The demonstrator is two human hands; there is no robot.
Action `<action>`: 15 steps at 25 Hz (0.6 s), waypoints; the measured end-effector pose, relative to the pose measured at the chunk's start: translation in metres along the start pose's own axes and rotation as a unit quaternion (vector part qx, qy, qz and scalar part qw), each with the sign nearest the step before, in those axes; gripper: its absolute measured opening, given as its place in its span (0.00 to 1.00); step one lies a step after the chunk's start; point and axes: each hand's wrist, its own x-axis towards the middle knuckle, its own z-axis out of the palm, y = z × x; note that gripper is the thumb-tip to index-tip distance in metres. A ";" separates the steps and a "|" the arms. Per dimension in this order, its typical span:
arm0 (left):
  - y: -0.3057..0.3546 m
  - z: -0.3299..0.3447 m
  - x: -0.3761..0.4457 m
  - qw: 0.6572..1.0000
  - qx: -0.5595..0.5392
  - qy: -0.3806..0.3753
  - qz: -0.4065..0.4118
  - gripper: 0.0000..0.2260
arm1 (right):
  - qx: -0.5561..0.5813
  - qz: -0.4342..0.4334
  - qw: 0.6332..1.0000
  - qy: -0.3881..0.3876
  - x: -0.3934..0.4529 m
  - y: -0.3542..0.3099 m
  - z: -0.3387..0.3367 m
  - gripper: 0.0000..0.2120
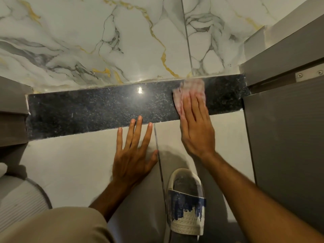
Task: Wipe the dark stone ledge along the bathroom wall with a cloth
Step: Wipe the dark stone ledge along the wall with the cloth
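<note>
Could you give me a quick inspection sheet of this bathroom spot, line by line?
Surface: dark speckled stone ledge, glossy, with a light glare.
Job's things: pale pink checked cloth, near the ledge's right end.
Clutter: nothing seen.
Hands: right hand flat on the cloth; left hand spread on the beige floor tile, empty.
Cables: nothing seen.
Surroundings: white marble wall with gold veins, grey panel, white-and-blue slipper.
</note>
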 end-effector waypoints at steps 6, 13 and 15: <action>-0.003 0.005 0.003 1.000 -0.001 0.010 0.004 0.36 | -0.024 0.208 0.977 0.038 0.054 0.022 -0.016 0.32; 0.003 -0.004 0.004 0.999 0.003 0.024 -0.030 0.35 | -0.003 -0.020 0.998 -0.056 -0.048 -0.020 -0.002 0.31; 0.002 -0.003 0.000 0.999 0.009 0.032 -0.028 0.35 | -0.007 0.092 0.995 -0.023 -0.022 -0.026 -0.003 0.32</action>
